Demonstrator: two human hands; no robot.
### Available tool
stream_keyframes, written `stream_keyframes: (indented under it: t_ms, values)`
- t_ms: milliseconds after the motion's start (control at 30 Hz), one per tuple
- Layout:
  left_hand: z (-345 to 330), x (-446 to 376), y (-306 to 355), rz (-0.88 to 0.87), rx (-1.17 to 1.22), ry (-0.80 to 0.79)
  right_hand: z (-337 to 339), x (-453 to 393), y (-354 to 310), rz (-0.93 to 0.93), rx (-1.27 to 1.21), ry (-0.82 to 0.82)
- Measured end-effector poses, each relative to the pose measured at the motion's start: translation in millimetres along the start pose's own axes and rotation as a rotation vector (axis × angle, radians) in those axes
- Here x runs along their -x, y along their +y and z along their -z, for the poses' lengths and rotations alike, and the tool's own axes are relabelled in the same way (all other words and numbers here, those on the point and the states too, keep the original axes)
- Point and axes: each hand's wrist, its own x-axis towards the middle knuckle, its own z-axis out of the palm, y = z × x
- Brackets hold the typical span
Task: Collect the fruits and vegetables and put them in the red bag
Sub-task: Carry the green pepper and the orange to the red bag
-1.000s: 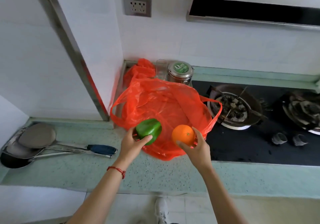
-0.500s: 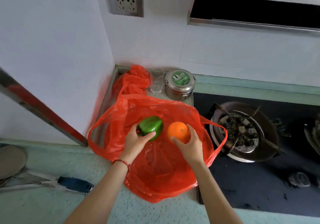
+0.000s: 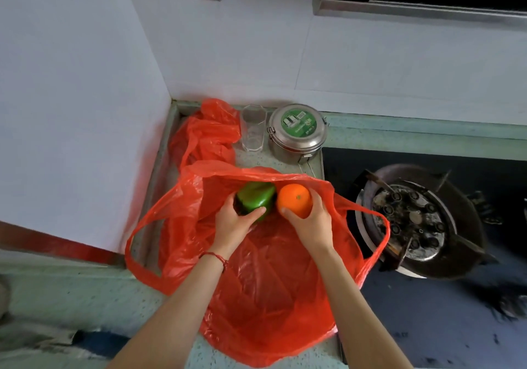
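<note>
A red plastic bag [image 3: 265,291] lies open on the green counter, its handles spread left and right. My left hand [image 3: 232,222] grips a green bell pepper [image 3: 255,200]. My right hand [image 3: 312,222] holds an orange [image 3: 294,200]. Both hands hover over the bag's open mouth, near its far rim, with the pepper and orange side by side and almost touching.
A second crumpled red bag [image 3: 205,135], a clear glass [image 3: 252,132] and a steel lidded tin [image 3: 296,133] stand in the back corner. A gas burner [image 3: 413,220] on the black hob sits right of the bag. White walls close off the left and back.
Both hands have carried the pepper and orange forward, from the bag's near edge to over its open mouth. The view has moved closer and lower.
</note>
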Motion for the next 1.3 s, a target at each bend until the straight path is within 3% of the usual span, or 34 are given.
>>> stream_keyframes:
  t_ms: [833,1067,1300]
  values:
    - [21,17,-5,-0.134,-0.111,-0.051,12,47,-10,0.007,0.092,0.092]
    - [33,55,-9,-0.388,-0.301,-0.106,21,97,3,0.029,0.088,0.161]
    - [17,82,7,-0.64,-0.525,-0.263,47,148,29,0.022,0.337,0.305]
